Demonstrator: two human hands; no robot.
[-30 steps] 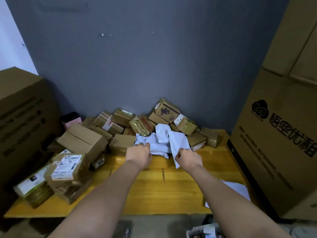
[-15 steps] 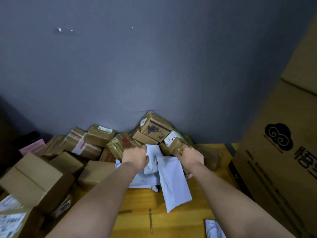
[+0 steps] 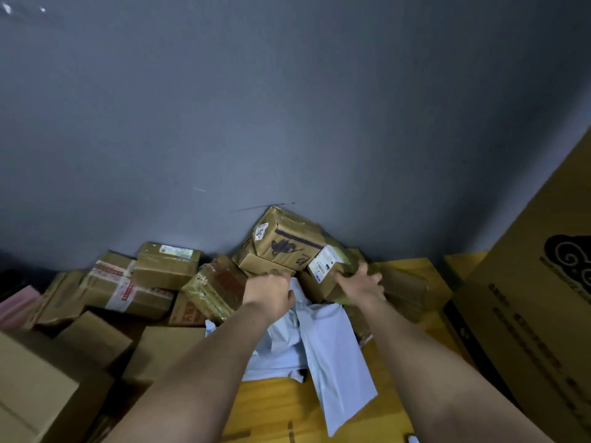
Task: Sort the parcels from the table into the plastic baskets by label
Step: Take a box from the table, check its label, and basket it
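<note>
A heap of taped brown parcels lies against the grey wall on the yellow wooden table (image 3: 275,410). The top parcel (image 3: 289,243) carries a purple print and a small label. Just right of it sits a box with a white label (image 3: 324,270), and my right hand (image 3: 363,284) grips its right side, fingers curled over the top. Pale blue-white mailer bags (image 3: 323,343) lie in front of the heap. My left hand (image 3: 271,294) is curled at their upper edge and seems to hold one, just below the heap. No basket is in view.
A tall printed carton (image 3: 543,314) stands at the table's right edge. Plain cardboard boxes (image 3: 41,391) crowd the left front, with more taped parcels (image 3: 134,282) behind them. A pink packet (image 3: 16,305) shows at the far left.
Both hands have reached farther back into the heap. My right hand left the mailer bag and now holds the white-labelled box. The view has moved closer and tilted up.
</note>
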